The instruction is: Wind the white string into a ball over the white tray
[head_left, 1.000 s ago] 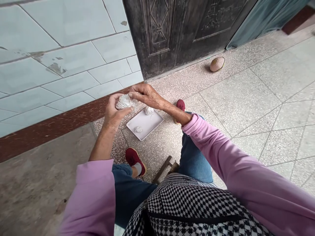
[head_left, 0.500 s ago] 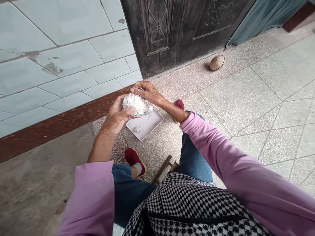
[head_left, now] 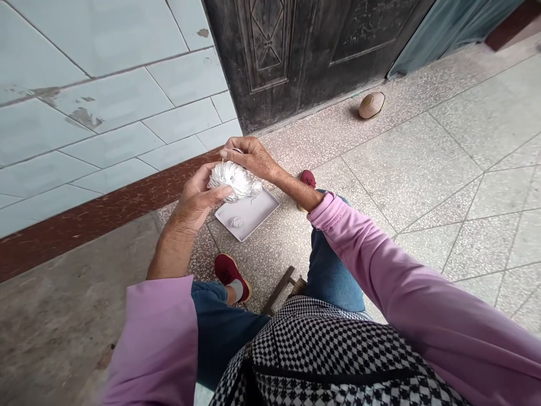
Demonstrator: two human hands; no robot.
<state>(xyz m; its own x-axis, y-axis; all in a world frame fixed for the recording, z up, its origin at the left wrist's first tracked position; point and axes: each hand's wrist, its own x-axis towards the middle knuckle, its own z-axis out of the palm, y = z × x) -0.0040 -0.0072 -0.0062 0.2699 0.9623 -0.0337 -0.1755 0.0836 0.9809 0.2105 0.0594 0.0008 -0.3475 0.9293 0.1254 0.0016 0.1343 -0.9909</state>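
A ball of white yarn (head_left: 229, 179) rests in my left hand (head_left: 198, 194), with the thumb over its near side and the fingers around its far left side. Just above the ball, my right hand (head_left: 249, 157) is closed in a pinch, thumb against bent fingers. A short bit of strand shows under its fingertips; most of what they hold is hidden. Below the ball, a shallow white tray (head_left: 258, 213) lies on the floor. In it sits a small white yarn ball (head_left: 235, 221), and another small yarn ball (head_left: 256, 188) shows partly behind the big one.
A dark carved door (head_left: 304, 56) and a tiled wall (head_left: 118, 101) stand ahead. A worn ball (head_left: 372, 105) lies on the floor by the door. My red shoes (head_left: 230, 273) flank the tray, and part of a wooden stool (head_left: 281, 290) shows between my legs.
The yarn ball has turned slightly in my left hand, showing a hollow among its strands. My right hand has barely moved, and the view has shifted a little.
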